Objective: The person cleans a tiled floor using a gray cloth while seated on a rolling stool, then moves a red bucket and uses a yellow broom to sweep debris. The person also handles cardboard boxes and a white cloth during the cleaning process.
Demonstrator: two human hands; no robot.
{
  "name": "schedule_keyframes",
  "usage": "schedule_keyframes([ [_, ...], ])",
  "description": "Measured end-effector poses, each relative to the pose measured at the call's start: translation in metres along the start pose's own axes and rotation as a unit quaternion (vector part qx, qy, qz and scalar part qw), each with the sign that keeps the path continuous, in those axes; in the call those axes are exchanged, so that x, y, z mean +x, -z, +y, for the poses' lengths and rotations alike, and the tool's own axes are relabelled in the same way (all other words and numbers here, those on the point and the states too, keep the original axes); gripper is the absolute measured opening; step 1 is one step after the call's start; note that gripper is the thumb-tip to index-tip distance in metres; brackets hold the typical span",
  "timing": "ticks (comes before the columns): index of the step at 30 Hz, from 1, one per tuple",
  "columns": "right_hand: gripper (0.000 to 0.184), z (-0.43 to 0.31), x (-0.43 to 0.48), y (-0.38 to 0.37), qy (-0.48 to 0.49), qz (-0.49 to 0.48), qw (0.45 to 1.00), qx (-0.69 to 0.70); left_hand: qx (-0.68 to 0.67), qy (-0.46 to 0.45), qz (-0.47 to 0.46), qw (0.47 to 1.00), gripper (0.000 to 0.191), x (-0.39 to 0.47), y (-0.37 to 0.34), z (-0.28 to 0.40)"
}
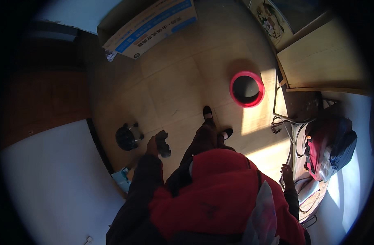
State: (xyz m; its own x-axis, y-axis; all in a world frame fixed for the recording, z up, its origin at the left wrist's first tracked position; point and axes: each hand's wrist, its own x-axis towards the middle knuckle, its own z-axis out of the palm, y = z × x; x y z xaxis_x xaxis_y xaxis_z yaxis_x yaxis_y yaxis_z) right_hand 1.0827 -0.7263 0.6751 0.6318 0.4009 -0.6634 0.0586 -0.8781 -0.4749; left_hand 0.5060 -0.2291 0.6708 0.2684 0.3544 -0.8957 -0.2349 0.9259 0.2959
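My left hand [152,147], at the left of the head view, is closed around a crumpled dark grey cloth [163,144] that hangs over the tiled floor. Out to the right, my right hand [287,175] hangs with its fingers somewhat apart and nothing seen in it, near the cluttered low table. Beyond my feet stands a pink-red plastic basin [262,95] on the floor; its inside looks dark, with what seems to be liquid. Neither hand touches it.
A small round black stool [125,137] stands at left. At the top lies a large printed cardboard box [156,29]. A wooden panel [321,58] is at upper right. Red and dark bags [317,153] rest against the right wall, with cables [276,124] nearby.
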Motion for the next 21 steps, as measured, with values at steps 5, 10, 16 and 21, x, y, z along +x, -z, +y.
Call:
schedule_keyframes([
  [5,0.026,-0.064,0.049,-0.007,0.044,-0.028,0.989,-0.141,0.0,0.049,-0.105,0.993,0.032,0.053,-0.026,0.015],
  [10,0.028,-0.154,0.06,-0.017,0.04,-0.081,0.983,-0.16,0.048,0.047,-0.03,0.997,0.044,0.095,-0.15,0.04],
  [16,0.026,-0.196,0.107,-0.058,0.032,-0.104,0.986,-0.123,0.165,0.029,-0.078,0.983,0.041,0.225,-0.213,0.002],
  [21,0.029,-0.202,0.154,-0.098,-0.012,-0.179,0.977,-0.117,0.216,0.044,0.029,0.975,0.041,0.274,-0.297,-0.042],
])
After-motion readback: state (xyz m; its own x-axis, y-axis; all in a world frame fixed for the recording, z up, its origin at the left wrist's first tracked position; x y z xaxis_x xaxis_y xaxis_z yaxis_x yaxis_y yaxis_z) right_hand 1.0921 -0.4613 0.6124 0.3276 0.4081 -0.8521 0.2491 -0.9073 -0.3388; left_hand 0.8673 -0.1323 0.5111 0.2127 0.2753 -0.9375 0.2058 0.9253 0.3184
